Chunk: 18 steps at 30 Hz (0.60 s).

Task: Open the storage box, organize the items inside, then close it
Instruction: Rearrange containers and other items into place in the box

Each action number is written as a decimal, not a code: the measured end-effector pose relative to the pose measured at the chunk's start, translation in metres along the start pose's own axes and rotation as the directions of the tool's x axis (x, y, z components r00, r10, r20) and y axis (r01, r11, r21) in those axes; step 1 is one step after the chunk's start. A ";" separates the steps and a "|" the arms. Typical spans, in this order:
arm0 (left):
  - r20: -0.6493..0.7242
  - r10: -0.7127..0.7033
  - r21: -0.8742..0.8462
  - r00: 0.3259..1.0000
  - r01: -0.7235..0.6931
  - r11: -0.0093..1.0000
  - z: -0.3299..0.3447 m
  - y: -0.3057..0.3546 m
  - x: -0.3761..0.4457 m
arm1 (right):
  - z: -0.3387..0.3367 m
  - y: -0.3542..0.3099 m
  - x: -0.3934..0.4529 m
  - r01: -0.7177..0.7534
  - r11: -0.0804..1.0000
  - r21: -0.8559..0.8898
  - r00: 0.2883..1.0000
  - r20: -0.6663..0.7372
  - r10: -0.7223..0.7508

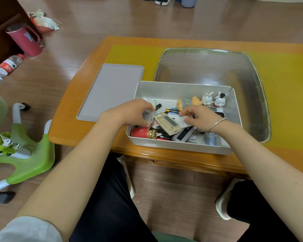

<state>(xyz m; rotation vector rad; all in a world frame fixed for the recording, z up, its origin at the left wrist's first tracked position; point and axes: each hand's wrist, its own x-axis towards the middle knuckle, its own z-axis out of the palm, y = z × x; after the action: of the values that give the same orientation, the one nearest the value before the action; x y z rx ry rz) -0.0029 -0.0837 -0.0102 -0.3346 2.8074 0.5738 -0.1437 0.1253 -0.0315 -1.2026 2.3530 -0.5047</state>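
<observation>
The white storage box [182,88] stands open at the near edge of the table, its grey lid [112,91] lying flat to its left. Inside lie a beige calculator [167,123], a white remote [181,121], a red cylinder with a gold cap [142,132], batteries [171,110], pens and three small figurines [206,99]. My left hand [131,113] reaches into the box's left part, fingers curled around a pale translucent item [148,117]. My right hand [198,117] rests over the remote, fingers curled onto it.
A clear plastic tray [252,70] sits behind and right of the box on the yellow mat [129,53]. The wooden table's edge [87,137] is just before my knees. On the floor left: a green child's chair [24,154], a red jug [24,40], a bottle [7,65].
</observation>
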 end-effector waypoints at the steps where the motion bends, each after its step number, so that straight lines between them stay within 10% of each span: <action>1: -0.006 0.005 0.020 1.000 -0.005 1.000 0.000 0.001 0.000 | 0.000 0.000 0.001 0.000 1.000 0.000 1.000 0.004 0.000; 7: 0.071 -0.002 0.152 0.997 -0.009 0.988 -0.002 0.007 0.002 | -0.002 0.001 0.005 0.003 0.999 0.048 1.000 -0.032 -0.001; 18: -0.294 0.055 -0.255 0.954 -0.133 0.958 -0.015 0.006 -0.006 | -0.004 -0.008 0.004 0.047 0.974 0.223 0.983 -0.182 -0.006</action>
<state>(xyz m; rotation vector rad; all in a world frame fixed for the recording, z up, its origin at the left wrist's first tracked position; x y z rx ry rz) -0.0016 -0.0838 0.0072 -0.3613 3.0326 1.0151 -0.1427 0.1186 -0.0248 -1.1241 2.3498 -0.9000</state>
